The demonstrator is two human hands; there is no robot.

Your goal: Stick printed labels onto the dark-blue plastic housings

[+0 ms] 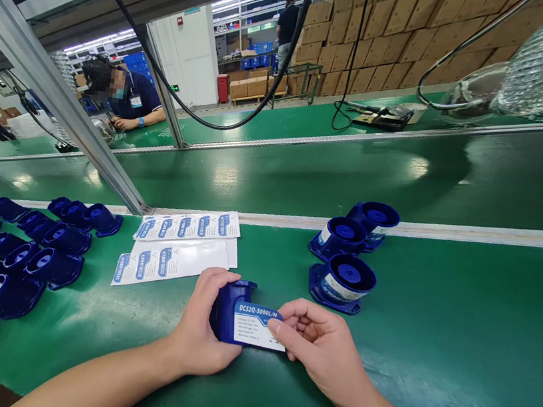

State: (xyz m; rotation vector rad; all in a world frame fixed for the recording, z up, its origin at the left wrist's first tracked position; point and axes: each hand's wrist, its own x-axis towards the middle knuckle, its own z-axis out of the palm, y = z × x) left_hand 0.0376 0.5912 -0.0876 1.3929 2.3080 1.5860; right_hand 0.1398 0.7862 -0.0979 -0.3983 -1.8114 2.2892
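Observation:
My left hand (206,329) wraps round a dark blue plastic pump housing (223,308) lying on its side on the green bench. Between the thumb and fingers of my right hand (320,342) is the right end of a white and blue label (256,328) printed "DC52Q-5000L/H". The label's left part lies against the housing, while its right part stands off it. Just beyond my left hand, label sheets (193,256) overlap on the bench; the lower one has a bare stretch at its right.
Several blue housings (11,291) without visible labels stand in rows at the left. Three labelled housings (348,278) stand beyond my right hand. A metal post (78,102) slants down at left. A black cable (184,107) hangs ahead. A co-worker (129,96) sits across the line.

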